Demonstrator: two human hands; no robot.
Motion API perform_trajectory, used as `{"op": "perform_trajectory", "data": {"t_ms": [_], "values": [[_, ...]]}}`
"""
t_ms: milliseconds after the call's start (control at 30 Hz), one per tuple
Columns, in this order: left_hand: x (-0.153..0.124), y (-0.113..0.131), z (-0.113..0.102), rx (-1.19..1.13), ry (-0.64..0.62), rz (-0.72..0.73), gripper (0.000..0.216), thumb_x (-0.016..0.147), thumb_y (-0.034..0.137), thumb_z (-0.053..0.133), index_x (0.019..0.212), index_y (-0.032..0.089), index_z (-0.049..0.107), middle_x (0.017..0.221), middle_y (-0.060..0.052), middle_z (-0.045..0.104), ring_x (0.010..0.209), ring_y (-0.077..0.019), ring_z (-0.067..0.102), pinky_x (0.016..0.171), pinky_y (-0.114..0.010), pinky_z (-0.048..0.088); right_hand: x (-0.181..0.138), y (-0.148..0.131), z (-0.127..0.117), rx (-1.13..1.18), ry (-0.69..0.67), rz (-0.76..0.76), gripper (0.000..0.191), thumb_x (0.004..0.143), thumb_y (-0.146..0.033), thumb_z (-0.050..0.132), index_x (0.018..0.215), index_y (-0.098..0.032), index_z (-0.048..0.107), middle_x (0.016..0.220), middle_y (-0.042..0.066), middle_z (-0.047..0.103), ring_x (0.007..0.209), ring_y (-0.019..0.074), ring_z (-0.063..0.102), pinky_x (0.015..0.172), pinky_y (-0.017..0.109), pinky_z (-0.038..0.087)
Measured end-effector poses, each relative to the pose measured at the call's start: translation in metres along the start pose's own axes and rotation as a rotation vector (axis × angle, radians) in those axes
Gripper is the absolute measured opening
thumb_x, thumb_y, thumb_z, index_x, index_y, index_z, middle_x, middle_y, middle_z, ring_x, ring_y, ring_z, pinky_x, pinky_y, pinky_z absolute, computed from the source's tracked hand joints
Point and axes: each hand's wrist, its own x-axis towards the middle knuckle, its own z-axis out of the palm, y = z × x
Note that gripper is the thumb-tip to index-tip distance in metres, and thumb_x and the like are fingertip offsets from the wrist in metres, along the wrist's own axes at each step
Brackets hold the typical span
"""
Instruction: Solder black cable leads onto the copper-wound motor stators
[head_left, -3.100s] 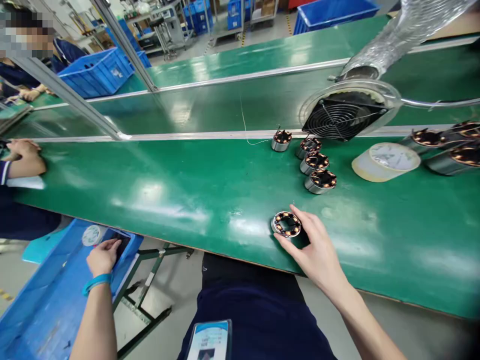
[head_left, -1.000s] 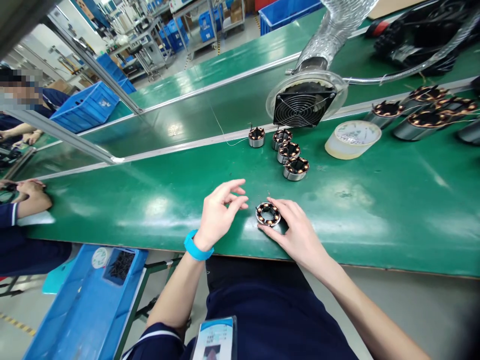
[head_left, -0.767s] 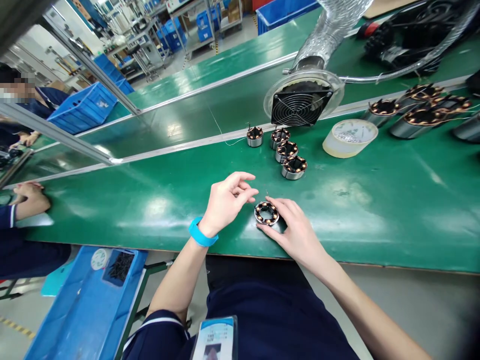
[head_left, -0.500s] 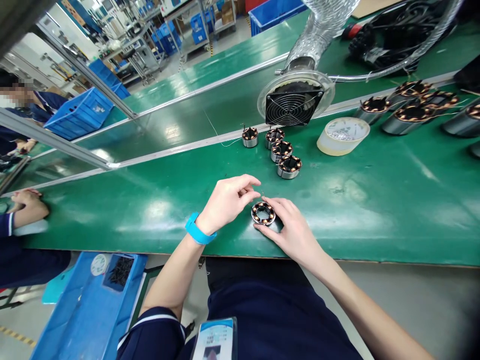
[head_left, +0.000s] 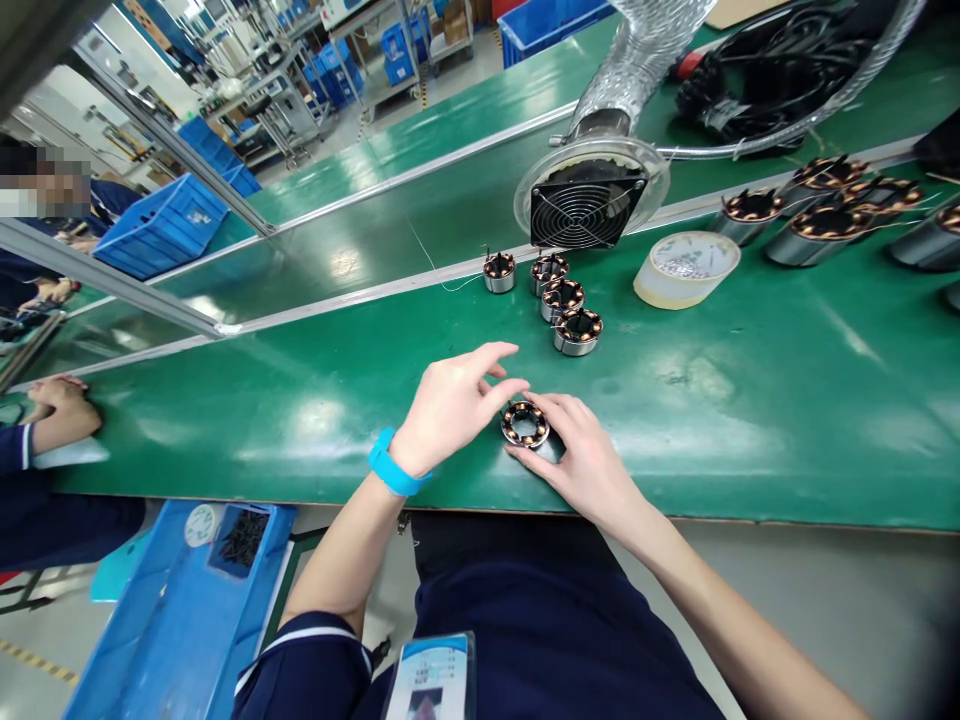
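Observation:
A small motor stator (head_left: 508, 437), a metal ring with copper coils around its inside, stands on the green bench close to its front edge. My right hand (head_left: 589, 455) grips it from the right, thumb at the near side and index finger at the far side. Over its far left rim reaches my left hand (head_left: 457, 405), with a blue band at the wrist. The left thumb stretches to the right index fingertip, and the left index finger is raised apart from it. Any wire end between the two hands is too small to make out.
Several similar stators (head_left: 577, 342) stand beyond my hands. To their right are a white round tub (head_left: 679, 285) and larger stators (head_left: 814, 245). A fan with a foil duct (head_left: 589, 212) faces the bench. A blue bin (head_left: 187, 610) sits lower left, near a co-worker's arm (head_left: 64, 425).
My left thumb has moved right over the stator's rim, and the gap between it and the index finger has widened. My right hand still holds the stator, almost unmoved.

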Motion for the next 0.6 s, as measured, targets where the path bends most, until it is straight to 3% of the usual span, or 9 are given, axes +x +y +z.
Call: {"op": "perform_trajectory", "data": {"t_ms": [100,200,267,333,367,467,533,600], "values": [[-0.018,-0.011,-0.020,-0.034,0.205,-0.073,0.029,0.092,0.039,0.071,0.113,0.020,0.073,0.093,-0.003,0.077,0.070,-0.0116,0.069,0.067,-0.022,0.055,-0.002,0.001,0.001,-0.010,0.002,-0.003,0.060,0.099,-0.056,0.059,0.146,-0.022,0.046,0.127,0.014,0.061,0.116,0.0317,0.059,0.098,0.052,0.052],[-0.056,-0.049,-0.056,0.028,0.420,-0.248,0.029,0.091,0.044,0.070,0.105,0.019,0.076,0.090,-0.004,0.078,0.074,-0.0141,0.072,0.071,-0.025,0.057,-0.003,0.001,0.001,-0.028,-0.002,0.003,0.060,0.099,-0.055,0.059,0.148,-0.023,0.045,0.127,0.014,0.061,0.116,0.0316,0.059,0.097,0.052,0.052],[-0.094,-0.086,-0.086,0.110,0.568,-0.487,0.035,0.090,0.048,0.067,0.106,0.017,0.075,0.093,-0.005,0.078,0.078,-0.0166,0.074,0.075,-0.028,0.059,-0.004,0.001,0.000,-0.041,0.000,0.003,0.061,0.099,-0.055,0.059,0.149,-0.023,0.044,0.126,0.014,0.061,0.114,0.0317,0.060,0.096,0.052,0.053],[-0.140,-0.121,-0.117,0.349,0.725,-0.851,0.036,0.086,0.052,0.065,0.103,0.022,0.073,0.089,0.002,0.077,0.080,-0.0161,0.074,0.077,-0.027,0.059,-0.005,0.001,0.000,-0.044,0.003,-0.007,0.061,0.099,-0.054,0.059,0.150,-0.023,0.044,0.125,0.014,0.062,0.114,0.0318,0.060,0.095,0.051,0.053],[-0.164,-0.135,-0.130,0.438,0.783,-0.964,0.033,0.085,0.050,0.064,0.100,0.022,0.072,0.084,0.003,0.075,0.084,-0.0190,0.075,0.081,-0.030,0.059,-0.005,0.001,0.000,-0.041,0.003,-0.012,0.061,0.100,-0.053,0.059,0.150,-0.023,0.044,0.125,0.014,0.062,0.114,0.0317,0.060,0.095,0.051,0.053],[-0.233,-0.161,-0.158,0.606,0.834,-1.214,0.018,0.074,0.040,0.063,0.076,0.022,0.062,0.053,0.003,0.057,0.094,-0.0355,0.073,0.090,-0.050,0.054,-0.004,0.001,0.000,-0.025,0.000,-0.019,0.060,0.100,-0.049,0.060,0.151,-0.024,0.043,0.125,0.014,0.062,0.114,0.0314,0.060,0.095,0.049,0.053],[-0.272,-0.172,-0.164,0.623,0.793,-1.353,0.020,0.067,0.038,0.063,0.061,0.023,0.052,0.039,0.004,0.038,0.080,-0.0419,0.071,0.083,-0.059,0.053,-0.003,0.001,0.001,-0.013,-0.003,-0.009,0.060,0.099,-0.046,0.062,0.152,-0.024,0.042,0.126,0.014,0.062,0.115,0.0312,0.059,0.097,0.050,0.053],[-0.302,-0.186,-0.164,0.591,0.668,-1.467,0.023,0.060,0.038,0.066,0.054,0.024,0.050,0.034,0.003,0.032,0.060,-0.0406,0.065,0.075,-0.060,0.053,-0.002,0.000,0.000,0.002,-0.012,0.008,0.060,0.098,-0.043,0.064,0.152,-0.025,0.042,0.127,0.013,0.061,0.116,0.0311,0.059,0.098,0.050,0.052]]}}
